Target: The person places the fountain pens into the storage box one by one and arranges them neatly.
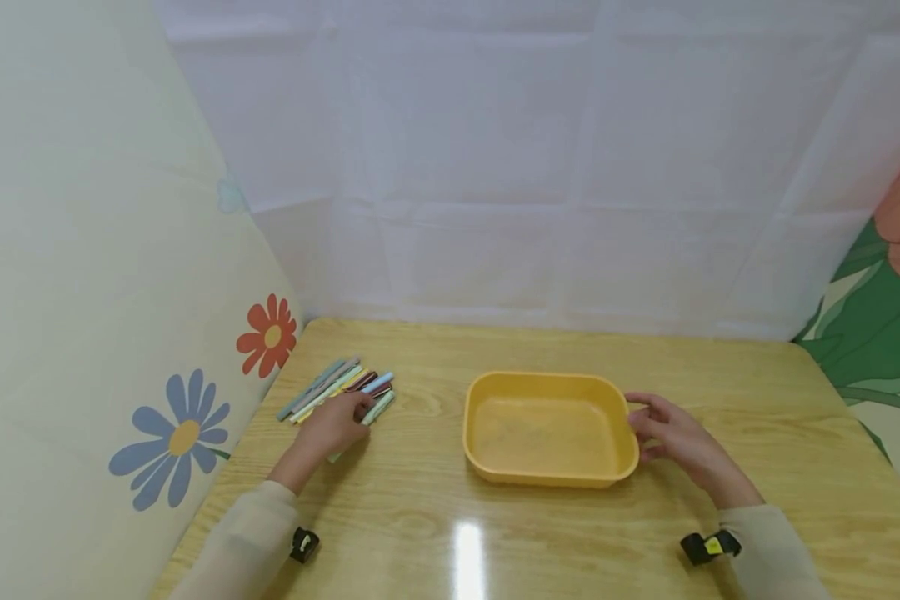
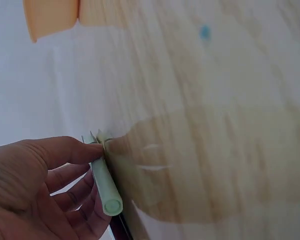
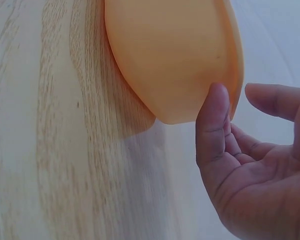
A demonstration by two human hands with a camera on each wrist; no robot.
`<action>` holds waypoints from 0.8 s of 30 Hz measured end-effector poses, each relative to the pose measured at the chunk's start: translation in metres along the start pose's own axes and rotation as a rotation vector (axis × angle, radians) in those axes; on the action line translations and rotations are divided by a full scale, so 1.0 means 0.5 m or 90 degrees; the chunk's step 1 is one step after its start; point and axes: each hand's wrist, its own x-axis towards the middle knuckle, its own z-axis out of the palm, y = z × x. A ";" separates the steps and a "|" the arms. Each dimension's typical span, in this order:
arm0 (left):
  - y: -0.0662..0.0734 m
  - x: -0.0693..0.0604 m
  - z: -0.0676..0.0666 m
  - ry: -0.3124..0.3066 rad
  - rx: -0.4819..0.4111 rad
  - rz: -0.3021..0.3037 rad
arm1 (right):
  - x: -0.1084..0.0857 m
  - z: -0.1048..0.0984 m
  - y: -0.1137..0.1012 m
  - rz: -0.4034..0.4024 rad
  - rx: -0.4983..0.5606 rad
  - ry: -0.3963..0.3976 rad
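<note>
At the left of the table, my left hand (image 1: 333, 427) pinches a pale green pen (image 2: 106, 187) between thumb and fingers. The pen lies at the near side of a row of pens (image 1: 311, 389) in grey, mint, yellow, dark red and blue, set side by side at a slant. A dark red pen shows just below the pale green one in the left wrist view. My right hand (image 1: 673, 437) is at the right end of a yellow plastic tray (image 1: 547, 480), fingers loosely bent near its rim. Whether its fingertips touch the rim, I cannot tell. No contents show inside the tray.
The wood-grain table (image 1: 420, 533) meets a white cloth backdrop (image 1: 457, 167) at its far edge. A flower-printed sheet (image 1: 82, 250) borders the left side, and another printed panel (image 1: 870, 333) stands at the right. Black straps with small devices sit at both wrists.
</note>
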 end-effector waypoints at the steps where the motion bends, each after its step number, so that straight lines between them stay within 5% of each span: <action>1: 0.002 -0.001 0.000 -0.002 -0.004 -0.003 | 0.001 0.000 0.000 0.001 0.000 0.000; 11: 0.031 -0.002 -0.009 -0.010 -0.098 0.002 | 0.004 -0.002 0.006 0.008 -0.008 -0.002; 19: 0.052 -0.008 -0.007 -0.068 -0.357 -0.038 | 0.005 -0.004 0.008 0.016 -0.001 -0.002; 24: 0.060 -0.008 -0.001 -0.115 -0.461 -0.036 | 0.005 -0.006 0.008 0.009 0.021 -0.014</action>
